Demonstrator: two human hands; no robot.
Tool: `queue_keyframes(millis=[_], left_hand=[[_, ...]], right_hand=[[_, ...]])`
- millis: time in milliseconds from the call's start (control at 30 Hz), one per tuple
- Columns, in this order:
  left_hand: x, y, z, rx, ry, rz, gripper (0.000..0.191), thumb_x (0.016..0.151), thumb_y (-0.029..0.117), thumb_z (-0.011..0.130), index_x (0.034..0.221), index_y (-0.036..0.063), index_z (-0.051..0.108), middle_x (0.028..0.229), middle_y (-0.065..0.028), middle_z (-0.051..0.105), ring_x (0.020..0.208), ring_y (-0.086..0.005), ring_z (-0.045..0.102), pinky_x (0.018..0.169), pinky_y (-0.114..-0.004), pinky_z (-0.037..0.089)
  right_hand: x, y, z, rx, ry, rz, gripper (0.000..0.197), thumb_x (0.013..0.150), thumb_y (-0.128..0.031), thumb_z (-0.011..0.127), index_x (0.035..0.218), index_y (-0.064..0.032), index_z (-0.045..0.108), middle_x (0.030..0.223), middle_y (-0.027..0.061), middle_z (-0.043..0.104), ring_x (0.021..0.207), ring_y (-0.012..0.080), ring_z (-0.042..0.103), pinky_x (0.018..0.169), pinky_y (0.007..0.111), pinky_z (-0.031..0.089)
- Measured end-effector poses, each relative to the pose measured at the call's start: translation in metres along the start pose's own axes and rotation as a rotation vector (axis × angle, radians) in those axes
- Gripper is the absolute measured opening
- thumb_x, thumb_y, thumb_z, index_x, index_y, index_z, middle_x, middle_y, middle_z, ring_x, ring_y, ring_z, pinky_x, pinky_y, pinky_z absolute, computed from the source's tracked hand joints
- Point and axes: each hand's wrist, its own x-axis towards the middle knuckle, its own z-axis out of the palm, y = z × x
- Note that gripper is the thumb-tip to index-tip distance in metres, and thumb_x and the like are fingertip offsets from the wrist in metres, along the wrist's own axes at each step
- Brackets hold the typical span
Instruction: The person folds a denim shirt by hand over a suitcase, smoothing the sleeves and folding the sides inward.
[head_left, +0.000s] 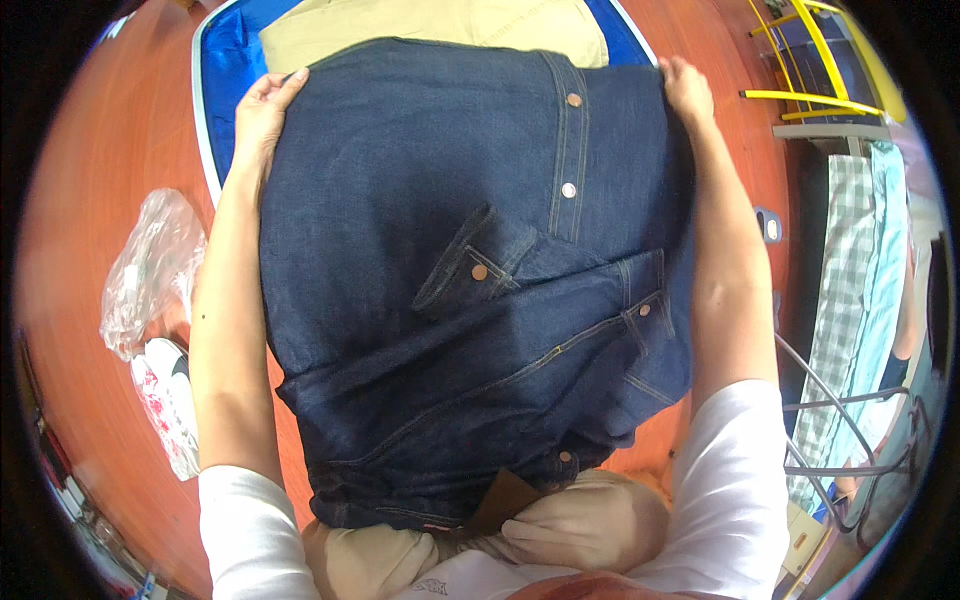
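Note:
A dark blue denim garment (420, 172) with copper-coloured buttons, looking like a jacket or shirt, is spread in front of me. My left hand (264, 112) grips its far left corner, thumb on top. At the far right corner, my right hand (686, 88) has hold of the edge. A cuffed denim sleeve (480, 274) lies folded across the middle. The near end rests against my legs in beige trousers (592, 517). Beyond the denim, a folded pale yellow garment (450, 22) lies on a blue, light-rimmed mat or case (225, 82), partly covered.
On the reddish wood-look floor (97, 187), a crumpled clear plastic bag (154, 262) and a white-and-red shoe (169, 405) sit left of my arm. To the right are a yellow metal frame (817, 52), a checked cloth (844, 247) and grey metal tubing (840, 442).

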Motion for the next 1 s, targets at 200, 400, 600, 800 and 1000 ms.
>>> queue_keyframes(millis=[200, 400, 600, 800, 1000], left_hand=[[0.003, -0.001, -0.017, -0.497, -0.069, -0.385, 0.028, 0.104, 0.024, 0.051, 0.113, 0.0035, 0.067, 0.106, -0.0057, 0.070, 0.093, -0.0142, 0.066, 0.084, -0.027, 0.054], [-0.013, 0.010, 0.000, -0.055, -0.280, -0.453, 0.031, 0.101, 0.025, 0.054, 0.122, 0.0044, 0.065, 0.114, -0.0092, 0.070, 0.102, -0.0168, 0.065, 0.093, -0.028, 0.052], [-0.015, 0.006, -0.002, 0.253, -0.331, -0.458, 0.046, 0.101, 0.036, 0.056, 0.135, 0.0053, 0.059, 0.130, -0.0106, 0.064, 0.117, -0.0188, 0.061, 0.102, -0.029, 0.046], [-0.015, 0.009, -0.007, 0.116, -0.196, -0.390, 0.054, 0.095, 0.038, 0.065, 0.135, 0.0030, 0.059, 0.130, -0.0152, 0.064, 0.115, -0.0224, 0.063, 0.098, -0.032, 0.051], [-0.011, 0.021, -0.012, -0.607, -0.117, -0.359, 0.031, 0.090, 0.020, 0.070, 0.112, -0.0017, 0.067, 0.107, -0.0114, 0.072, 0.101, -0.0161, 0.067, 0.092, -0.028, 0.054]], right_hand=[[0.006, -0.047, 0.001, -0.185, 0.024, -0.193, 0.037, 0.097, -0.042, 0.053, 0.107, -0.0100, 0.068, 0.108, 0.0155, 0.071, 0.108, 0.0353, 0.065, 0.091, 0.055, 0.045], [0.009, -0.112, 0.012, 0.219, -0.677, -0.206, 0.086, 0.090, -0.079, 0.038, 0.116, -0.0050, 0.072, 0.117, 0.0188, 0.070, 0.114, 0.0376, 0.064, 0.107, 0.049, 0.039], [0.000, -0.141, -0.006, 0.123, -0.872, -0.173, 0.106, 0.079, -0.089, 0.044, 0.119, 0.0056, 0.068, 0.119, 0.0297, 0.066, 0.111, 0.0394, 0.066, 0.097, 0.045, 0.051], [0.000, -0.149, -0.021, 0.168, -0.945, -0.107, 0.077, 0.085, -0.064, 0.067, 0.120, 0.0043, 0.068, 0.119, 0.0212, 0.068, 0.113, 0.0301, 0.065, 0.099, 0.038, 0.049], [0.007, -0.127, -0.046, 0.870, -0.518, -0.022, 0.037, 0.093, -0.029, 0.071, 0.117, -0.0017, 0.069, 0.100, 0.0078, 0.073, 0.088, 0.0151, 0.068, 0.086, 0.030, 0.052]])
